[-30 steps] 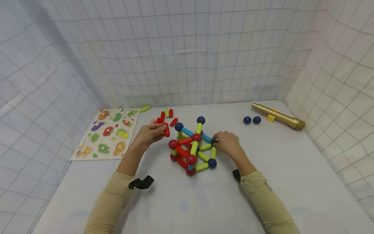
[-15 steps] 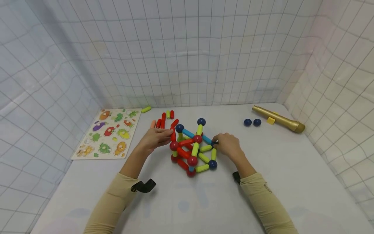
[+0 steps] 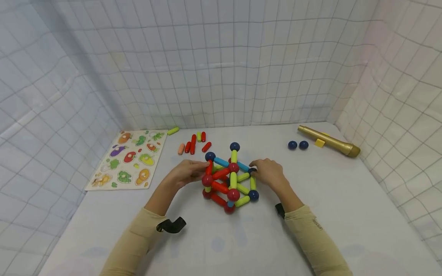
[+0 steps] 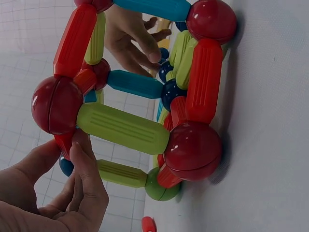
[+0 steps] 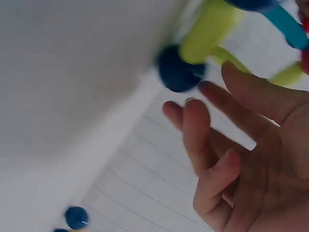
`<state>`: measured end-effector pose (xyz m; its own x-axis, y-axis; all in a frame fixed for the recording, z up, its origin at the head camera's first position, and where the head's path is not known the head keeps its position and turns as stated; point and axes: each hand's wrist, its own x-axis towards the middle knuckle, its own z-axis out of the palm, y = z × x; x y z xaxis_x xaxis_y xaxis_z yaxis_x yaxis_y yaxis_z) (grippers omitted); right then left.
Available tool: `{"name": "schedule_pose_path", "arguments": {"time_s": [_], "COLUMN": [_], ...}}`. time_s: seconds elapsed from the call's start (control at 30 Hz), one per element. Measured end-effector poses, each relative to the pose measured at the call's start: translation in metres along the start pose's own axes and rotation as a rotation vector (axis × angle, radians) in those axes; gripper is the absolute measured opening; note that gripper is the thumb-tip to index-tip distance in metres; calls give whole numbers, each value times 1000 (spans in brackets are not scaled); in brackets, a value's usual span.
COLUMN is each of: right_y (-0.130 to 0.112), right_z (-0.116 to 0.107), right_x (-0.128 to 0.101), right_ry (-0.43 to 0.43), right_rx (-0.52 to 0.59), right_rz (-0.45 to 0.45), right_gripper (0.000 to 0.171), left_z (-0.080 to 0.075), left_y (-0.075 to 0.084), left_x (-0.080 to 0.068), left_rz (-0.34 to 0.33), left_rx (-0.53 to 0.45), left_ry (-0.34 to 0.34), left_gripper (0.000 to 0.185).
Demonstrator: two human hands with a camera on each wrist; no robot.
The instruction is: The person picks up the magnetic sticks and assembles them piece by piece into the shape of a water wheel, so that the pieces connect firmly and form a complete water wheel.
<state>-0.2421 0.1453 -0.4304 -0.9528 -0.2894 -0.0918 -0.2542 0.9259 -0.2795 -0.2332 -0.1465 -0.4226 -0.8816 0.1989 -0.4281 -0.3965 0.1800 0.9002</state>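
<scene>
Magnetic rod-and-ball structure [image 3: 228, 180] sits near the middle of my white table [image 3: 345, 214], a cage of red, lime and blue rods joined by red and dark blue balls. My left hand [image 3: 188, 173] is at its left side, thumb and fingers pinched on a red rod [image 3: 209, 167] that leans up against the frame between a red ball [image 3: 207, 180] and a dark blue ball [image 3: 210, 156]. In the left wrist view the fingertips [image 4: 79, 154] close in beside the red ball [image 4: 57, 104], with a lime rod [image 4: 123, 128] running off it.

My right hand [image 3: 269, 172] is at the right side; I see its fingers [image 5: 227, 99] spread and loosely bent, reaching toward a dark blue ball [image 5: 177, 70], though I cannot tell whether they touch it.

Loose red, orange and lime rods [image 3: 193, 142] lie behind the structure. A fruit-and-vegetable puzzle board [image 3: 129, 159] lies to the left, two loose dark blue balls [image 3: 298, 145] and a gold tube [image 3: 328, 140] well off to the right.
</scene>
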Motion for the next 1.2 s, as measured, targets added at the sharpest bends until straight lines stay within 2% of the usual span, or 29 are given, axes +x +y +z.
{"name": "schedule_pose_path", "arguments": {"time_s": [0.13,0.2,0.27,0.33,0.53,0.8,0.97,1.1,1.2], "right_y": [-10,-16,-21,-24,-18,-5,-3,2,5], "right_z": [-11,-13,-12,-8,-4,-11,-12,-13,-15], "right_x": [-18,-26,-30,-32,-26,-17,-14,-11,-10], "right_ry": [-137,-219,-261,-257,-233,-228,-196,-157,-142], "right_rx": [-67,-84,-83,-88,-80,-34,-52,-83,-90], "right_rz": [7,-13,-41,-59,-33,-3,0,3,7], "right_gripper": [30,32,32,33,29,22,20,22,25], "left_z": [-2,-3,-5,-6,-4,5,9,14,13], "left_y": [-4,-5,-5,-5,-9,-8,-11,-14,-16], "left_x": [2,1,0,0,-3,-8,-11,-15,-16], "left_rz": [-17,-21,-29,-42,-80,-84,-88,-86,-57], "left_rx": [-26,-30,-40,-58,-142,-258,-310,-316,-242], "left_ry": [-12,-9,-7,-13,-46,-29,-32,-68,-124], "left_gripper": [46,49,51,51,38,27,19,18,25]}}
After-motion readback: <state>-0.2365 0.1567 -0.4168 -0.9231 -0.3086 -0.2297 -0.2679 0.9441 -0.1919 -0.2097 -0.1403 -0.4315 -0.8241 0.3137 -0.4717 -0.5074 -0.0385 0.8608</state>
